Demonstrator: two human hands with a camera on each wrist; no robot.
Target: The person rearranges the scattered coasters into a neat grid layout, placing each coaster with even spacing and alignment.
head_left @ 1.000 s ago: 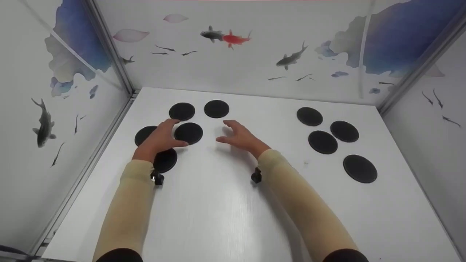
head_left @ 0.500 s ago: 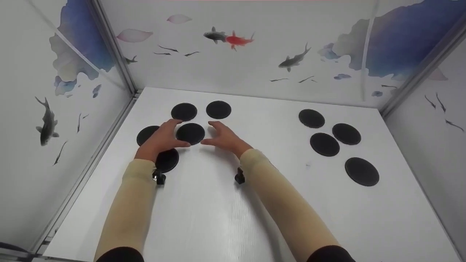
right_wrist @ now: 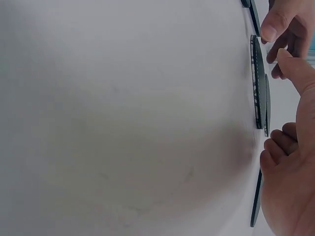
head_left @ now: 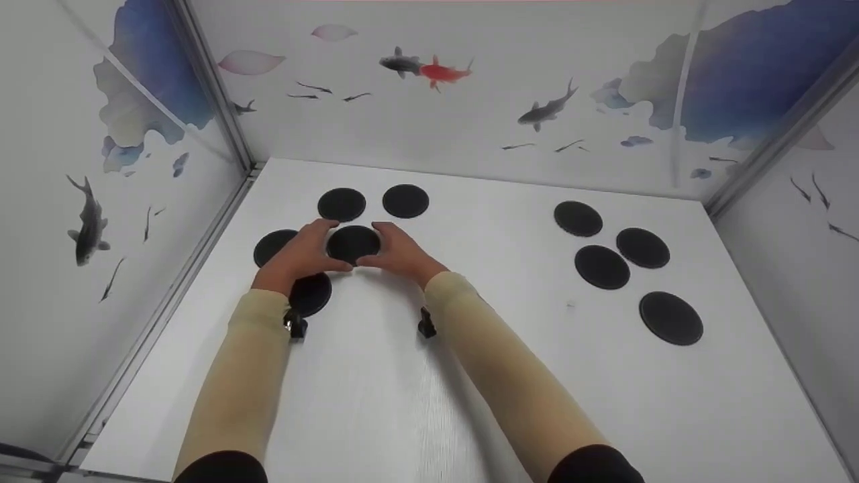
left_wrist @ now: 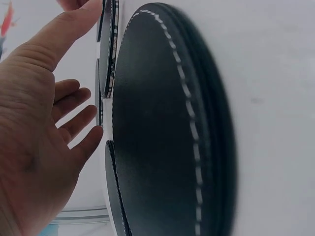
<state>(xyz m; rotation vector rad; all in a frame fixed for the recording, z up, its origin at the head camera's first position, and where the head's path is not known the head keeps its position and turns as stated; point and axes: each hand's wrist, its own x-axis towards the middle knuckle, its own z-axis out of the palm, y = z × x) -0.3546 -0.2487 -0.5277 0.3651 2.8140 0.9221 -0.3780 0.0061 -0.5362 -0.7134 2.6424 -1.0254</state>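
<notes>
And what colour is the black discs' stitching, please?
The stitching is white, clearest in the left wrist view.

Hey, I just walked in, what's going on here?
A person has their left hand and right hand curved around opposite sides of a black stitched coaster, which appears to lie flat on the white table. Whether any fingers touch it is hard to tell. Four similar coasters lie near it, and four more are grouped off to the right.

The white worktop [head_left: 376,402] carries nine flat black discs [head_left: 354,241]: one between the left grip [head_left: 300,253] and right grip [head_left: 400,256], two beyond them, two partly hidden by the left grip, four well right of both.
</notes>
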